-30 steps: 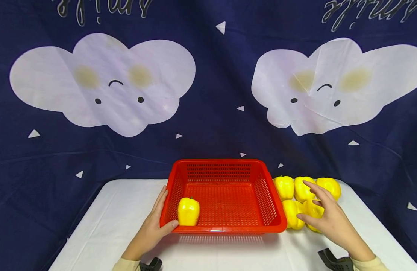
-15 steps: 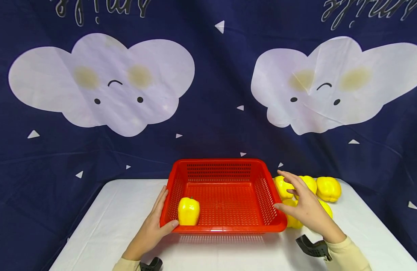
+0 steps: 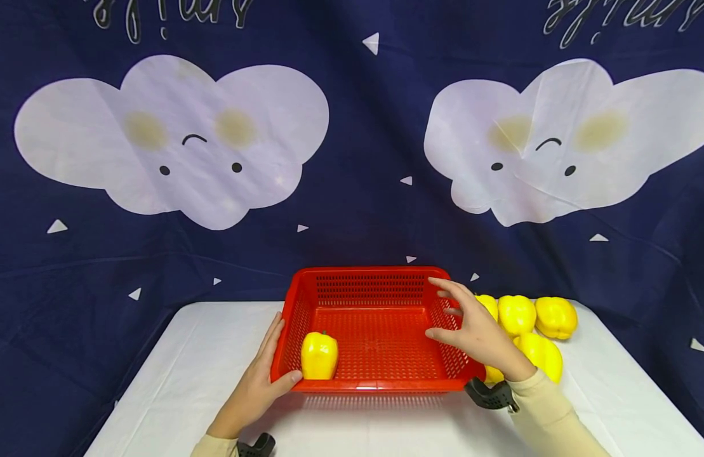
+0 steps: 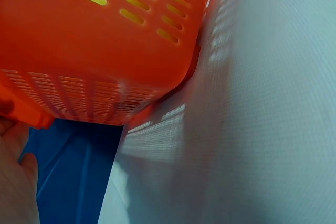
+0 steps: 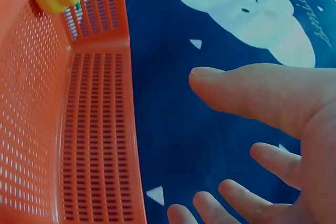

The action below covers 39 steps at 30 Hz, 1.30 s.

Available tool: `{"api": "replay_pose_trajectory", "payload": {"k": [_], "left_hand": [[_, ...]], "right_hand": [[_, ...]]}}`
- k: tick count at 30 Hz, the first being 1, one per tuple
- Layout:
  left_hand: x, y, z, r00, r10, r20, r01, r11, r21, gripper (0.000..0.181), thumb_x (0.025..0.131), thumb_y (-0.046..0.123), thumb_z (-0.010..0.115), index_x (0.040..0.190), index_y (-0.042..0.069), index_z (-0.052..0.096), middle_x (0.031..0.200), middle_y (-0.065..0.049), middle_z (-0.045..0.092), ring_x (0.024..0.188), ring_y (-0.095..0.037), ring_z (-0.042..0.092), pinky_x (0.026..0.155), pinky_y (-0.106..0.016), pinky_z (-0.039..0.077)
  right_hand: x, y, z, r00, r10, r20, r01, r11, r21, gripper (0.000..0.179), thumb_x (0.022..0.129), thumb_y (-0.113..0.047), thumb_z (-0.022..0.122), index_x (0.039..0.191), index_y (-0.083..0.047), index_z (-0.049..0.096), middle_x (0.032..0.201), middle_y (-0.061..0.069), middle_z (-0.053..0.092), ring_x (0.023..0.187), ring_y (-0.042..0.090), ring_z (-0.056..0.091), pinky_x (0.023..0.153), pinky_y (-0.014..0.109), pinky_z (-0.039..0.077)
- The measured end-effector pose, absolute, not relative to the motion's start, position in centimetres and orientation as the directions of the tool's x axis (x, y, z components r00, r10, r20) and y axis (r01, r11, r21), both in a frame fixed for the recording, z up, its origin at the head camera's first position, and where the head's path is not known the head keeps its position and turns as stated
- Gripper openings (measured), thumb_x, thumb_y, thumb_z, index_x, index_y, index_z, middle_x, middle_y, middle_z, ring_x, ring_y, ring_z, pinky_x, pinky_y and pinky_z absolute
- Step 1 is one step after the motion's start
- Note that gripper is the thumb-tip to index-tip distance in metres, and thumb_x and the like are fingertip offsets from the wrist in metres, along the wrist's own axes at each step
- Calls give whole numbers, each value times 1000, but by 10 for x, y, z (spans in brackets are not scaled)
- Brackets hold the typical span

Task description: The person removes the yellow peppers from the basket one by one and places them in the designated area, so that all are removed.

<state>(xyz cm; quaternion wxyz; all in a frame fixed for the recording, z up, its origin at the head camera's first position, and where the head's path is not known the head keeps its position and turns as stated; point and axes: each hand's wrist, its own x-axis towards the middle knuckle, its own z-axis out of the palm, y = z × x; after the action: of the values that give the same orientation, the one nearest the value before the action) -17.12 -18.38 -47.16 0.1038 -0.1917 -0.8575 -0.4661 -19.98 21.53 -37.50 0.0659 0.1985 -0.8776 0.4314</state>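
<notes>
A red plastic basket [image 3: 370, 385] with slotted walls stands on the white table. One yellow bell pepper [image 3: 320, 357] is in its front left corner. My left hand [image 3: 254, 387] grips that corner, thumb on the rim and fingers along the outer left side; the left wrist view shows part of the hand [image 4: 16, 166] at the rim. Over the basket's right side, my right hand [image 3: 471, 324] hovers with its fingers apart and nothing in them. In the right wrist view this hand [image 5: 283, 145] is also bare, beside the basket wall [image 5: 100, 140].
Several yellow bell peppers [image 3: 516, 315] sit grouped to the right of the basket, partly behind the right hand and arm. A dark blue curtain [image 3: 374, 209] with printed clouds hangs behind the white table [image 3: 174, 374].
My right hand has moved left, from above the grouped peppers to over the basket's right side. A pepper at the front of the group has shifted slightly. The left hand and basket stay put.
</notes>
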Motion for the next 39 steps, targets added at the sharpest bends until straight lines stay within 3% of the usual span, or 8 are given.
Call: {"api": "replay_pose_trajectory", "payload": {"k": [10, 18, 22, 29, 39], "left_hand": [[-172, -183, -471, -905, 235, 356, 426, 494, 758, 91, 90, 31, 73, 161, 12, 19, 168, 1, 9, 149, -37, 22, 108, -67, 29], [-173, -182, -470, -904, 235, 357, 428, 492, 758, 91, 90, 31, 73, 161, 13, 19, 168, 2, 9, 148, -38, 23, 107, -67, 30], [-173, -182, -470, -905, 233, 355, 425, 493, 759, 91, 90, 31, 73, 161, 13, 19, 168, 1, 9, 148, -39, 23, 106, -67, 30], [-172, -183, -471, -905, 231, 357, 425, 495, 758, 91, 90, 31, 72, 161, 13, 19, 168, 1, 9, 148, -40, 23, 105, -68, 31], [-172, -183, -472, -911, 224, 345, 412, 492, 767, 91, 90, 32, 73, 161, 14, 19, 168, 2, 10, 148, -39, 24, 105, -66, 34]], "right_hand": [[-218, 185, -379, -884, -368, 290, -443, 456, -772, 77, 81, -15, 85, 148, -20, 46, 149, 7, 45, 128, 32, 50, 101, 55, 48], [-230, 164, -382, -870, -390, 302, -469, 469, -748, 64, 88, -17, 78, 146, -16, 49, 144, 7, 53, 125, 33, 56, 98, 47, 52], [-236, 154, -383, -866, -405, 293, -471, 466, -749, 62, 89, -16, 77, 145, -15, 50, 143, 7, 55, 123, 33, 58, 97, 51, 52], [-248, 138, -385, -860, -461, 220, -431, 424, -796, 58, 90, -17, 76, 142, -10, 53, 141, 9, 56, 123, 36, 57, 96, 49, 53], [-262, 111, -379, -799, -586, 133, -473, 477, -741, 55, 89, -17, 76, 140, -11, 55, 132, 5, 62, 117, 28, 61, 95, 42, 53]]}}
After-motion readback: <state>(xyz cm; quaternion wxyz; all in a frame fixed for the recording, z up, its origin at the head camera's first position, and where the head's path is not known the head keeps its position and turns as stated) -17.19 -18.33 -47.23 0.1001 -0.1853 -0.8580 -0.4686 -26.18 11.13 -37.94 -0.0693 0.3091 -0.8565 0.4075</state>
